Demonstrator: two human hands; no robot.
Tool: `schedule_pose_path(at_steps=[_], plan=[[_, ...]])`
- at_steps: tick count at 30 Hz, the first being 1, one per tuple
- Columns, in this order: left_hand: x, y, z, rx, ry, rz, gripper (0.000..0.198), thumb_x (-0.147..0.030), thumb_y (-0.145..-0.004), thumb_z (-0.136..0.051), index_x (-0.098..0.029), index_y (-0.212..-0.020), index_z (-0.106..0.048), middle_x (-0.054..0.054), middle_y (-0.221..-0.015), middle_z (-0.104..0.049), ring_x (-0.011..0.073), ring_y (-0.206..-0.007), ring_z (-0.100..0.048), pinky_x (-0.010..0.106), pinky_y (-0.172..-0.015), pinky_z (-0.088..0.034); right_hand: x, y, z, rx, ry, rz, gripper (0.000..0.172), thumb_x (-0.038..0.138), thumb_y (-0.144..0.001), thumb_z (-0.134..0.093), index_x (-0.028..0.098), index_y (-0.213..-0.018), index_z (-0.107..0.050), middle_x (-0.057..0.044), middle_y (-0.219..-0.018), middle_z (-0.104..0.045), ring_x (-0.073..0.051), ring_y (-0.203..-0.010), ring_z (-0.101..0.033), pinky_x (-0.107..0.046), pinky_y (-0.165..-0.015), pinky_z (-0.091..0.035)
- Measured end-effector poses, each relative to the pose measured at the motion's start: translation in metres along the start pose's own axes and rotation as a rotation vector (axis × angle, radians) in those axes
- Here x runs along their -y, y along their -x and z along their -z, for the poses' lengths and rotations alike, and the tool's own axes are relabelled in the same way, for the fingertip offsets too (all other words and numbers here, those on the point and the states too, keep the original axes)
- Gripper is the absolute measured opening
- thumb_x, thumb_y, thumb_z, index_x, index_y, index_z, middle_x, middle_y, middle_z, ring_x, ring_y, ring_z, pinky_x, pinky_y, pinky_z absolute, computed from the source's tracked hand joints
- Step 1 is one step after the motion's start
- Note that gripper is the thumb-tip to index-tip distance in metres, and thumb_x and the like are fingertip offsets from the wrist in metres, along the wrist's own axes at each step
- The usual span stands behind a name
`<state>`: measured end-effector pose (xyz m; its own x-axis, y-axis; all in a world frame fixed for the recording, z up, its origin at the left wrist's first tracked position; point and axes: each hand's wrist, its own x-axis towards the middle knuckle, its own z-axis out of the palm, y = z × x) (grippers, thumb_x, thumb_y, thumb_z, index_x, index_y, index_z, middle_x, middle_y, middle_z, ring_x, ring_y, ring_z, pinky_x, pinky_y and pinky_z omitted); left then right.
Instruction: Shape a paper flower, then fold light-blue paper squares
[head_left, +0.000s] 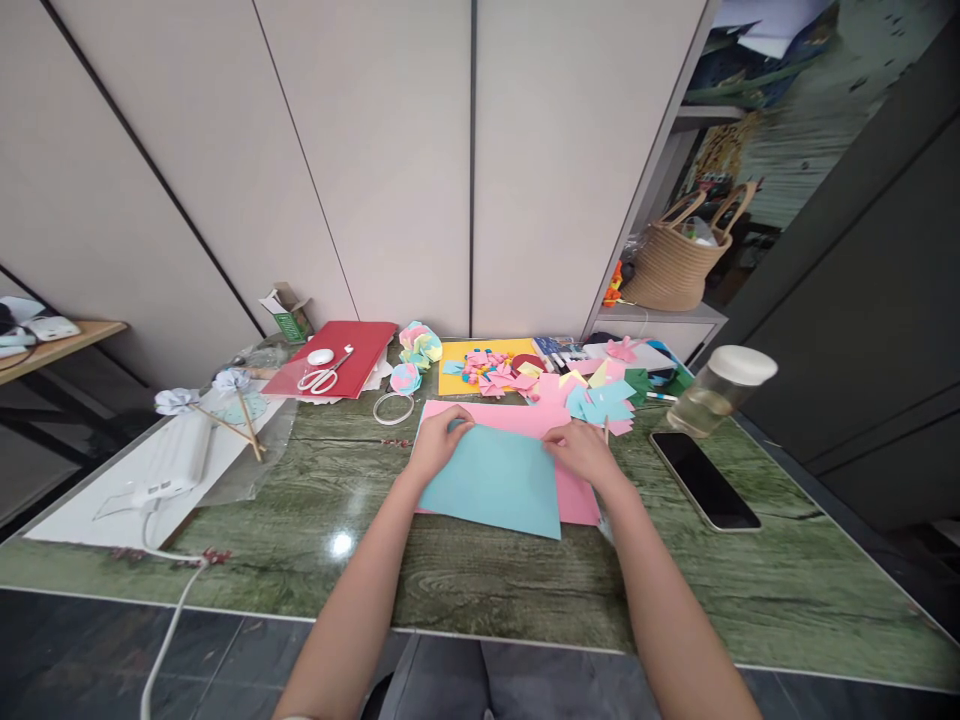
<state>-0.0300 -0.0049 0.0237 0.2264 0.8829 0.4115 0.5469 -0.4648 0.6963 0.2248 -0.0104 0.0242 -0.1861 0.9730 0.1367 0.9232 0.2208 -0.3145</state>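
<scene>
A light blue paper sheet lies on top of a pink paper sheet in the middle of the green table. My left hand rests on the blue sheet's far left corner, fingers curled over its edge. My right hand presses on the sheet's far right corner, fingers bent and pinching the paper edge. Both forearms reach in from the near edge.
A pile of pink, blue and yellow paper scraps lies beyond my right hand. A phone and a lidded jar are at the right. Scissors on a red folder, a tape ring, and paper flowers on sticks sit left.
</scene>
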Motion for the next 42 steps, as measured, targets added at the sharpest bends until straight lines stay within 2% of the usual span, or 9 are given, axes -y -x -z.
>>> schedule_pose_path(at_steps=[4, 7, 12, 15, 18, 21, 24, 29, 42], plan=[[0.008, -0.001, 0.006, -0.042, 0.004, 0.009, 0.009, -0.025, -0.079, -0.049, -0.02, -0.079, -0.057, 0.0, -0.082, -0.063, 0.0159, -0.081, -0.057, 0.026, -0.075, -0.04, -0.02, 0.003, 0.005, -0.072, 0.079, -0.136, 0.022, 0.016, -0.071, -0.048, 0.022, -0.067, -0.069, -0.007, -0.072, -0.066, -0.023, -0.082, -0.055, -0.041, -0.084, -0.027], [0.011, -0.002, 0.006, -0.053, 0.011, 0.02, 0.009, -0.025, -0.078, -0.05, -0.02, -0.078, -0.058, 0.0, -0.083, -0.063, 0.0162, -0.081, -0.058, 0.026, -0.076, -0.041, -0.021, 0.003, 0.008, -0.151, 0.098, -0.19, 0.026, 0.024, -0.079, -0.043, 0.019, -0.083, -0.069, -0.011, -0.078, -0.065, -0.026, -0.089, -0.053, -0.04, -0.08, -0.03], [0.011, -0.003, 0.001, -0.036, 0.023, 0.009, 0.01, -0.026, -0.078, -0.051, -0.02, -0.078, -0.058, 0.0, -0.082, -0.064, 0.0151, -0.081, -0.058, 0.025, -0.076, -0.042, 0.001, 0.0, 0.001, -0.155, 0.023, -0.014, 0.029, 0.035, -0.083, -0.043, 0.027, -0.104, -0.061, -0.004, -0.097, -0.065, -0.02, -0.098, -0.05, -0.032, -0.082, -0.032], [0.011, -0.003, 0.0, -0.033, 0.01, 0.004, 0.011, -0.026, -0.079, -0.049, -0.019, -0.08, -0.058, 0.001, -0.084, -0.064, 0.0153, -0.081, -0.058, 0.026, -0.076, -0.043, 0.011, -0.002, -0.009, -0.13, -0.034, 0.135, 0.024, 0.032, -0.084, -0.045, 0.026, -0.1, -0.062, -0.003, -0.096, -0.065, -0.02, -0.095, -0.05, -0.033, -0.083, -0.03], [0.009, 0.0, -0.002, -0.051, -0.055, -0.001, 0.014, -0.023, -0.079, -0.05, -0.02, -0.088, -0.06, 0.003, -0.095, -0.063, 0.0186, -0.093, -0.055, 0.032, -0.084, -0.038, 0.015, -0.002, -0.016, -0.111, -0.044, 0.174, 0.021, 0.029, -0.085, -0.044, 0.025, -0.092, -0.064, -0.002, -0.092, -0.066, -0.019, -0.091, -0.052, -0.033, -0.082, -0.03], [0.001, 0.004, -0.01, -0.034, -0.255, -0.08, 0.024, -0.022, -0.078, -0.052, -0.024, -0.101, -0.059, 0.004, -0.107, -0.06, 0.0219, -0.104, -0.049, 0.038, -0.091, -0.031, 0.022, 0.0, -0.018, -0.106, -0.034, 0.203, 0.02, 0.027, -0.084, -0.046, 0.025, -0.088, -0.065, -0.002, -0.086, -0.067, -0.019, -0.089, -0.052, -0.035, -0.086, -0.027], [-0.012, 0.007, -0.024, 0.074, -0.376, -0.18, 0.02, -0.024, -0.08, -0.05, -0.024, -0.097, -0.06, 0.003, -0.099, -0.063, 0.0199, -0.097, -0.051, 0.036, -0.089, -0.032, 0.031, 0.002, -0.02, -0.092, -0.03, 0.25, 0.019, 0.026, -0.084, -0.046, 0.027, -0.087, -0.065, -0.001, -0.082, -0.067, -0.018, -0.088, -0.051, -0.035, -0.09, -0.024], [-0.025, 0.008, -0.037, 0.154, -0.442, -0.183, 0.016, -0.024, -0.083, -0.044, -0.022, -0.085, -0.06, 0.002, -0.082, -0.064, 0.0173, -0.082, -0.056, 0.033, -0.082, -0.034, 0.037, 0.003, -0.02, -0.063, -0.064, 0.286, 0.02, 0.029, -0.086, -0.044, 0.026, -0.087, -0.064, 0.0, -0.081, -0.066, -0.017, -0.088, -0.051, -0.036, -0.09, -0.024], [-0.002, 0.0, 0.003, 0.11, -0.397, -0.075, 0.015, -0.018, -0.076, -0.045, -0.021, -0.07, -0.058, 0.0, -0.076, -0.065, 0.0157, -0.076, -0.056, 0.03, -0.08, -0.033, -0.008, -0.006, -0.004, -0.125, -0.155, 0.138, 0.022, 0.036, -0.082, -0.047, 0.028, -0.086, -0.067, 0.001, -0.092, -0.068, -0.021, -0.091, -0.053, -0.037, -0.086, -0.028]])
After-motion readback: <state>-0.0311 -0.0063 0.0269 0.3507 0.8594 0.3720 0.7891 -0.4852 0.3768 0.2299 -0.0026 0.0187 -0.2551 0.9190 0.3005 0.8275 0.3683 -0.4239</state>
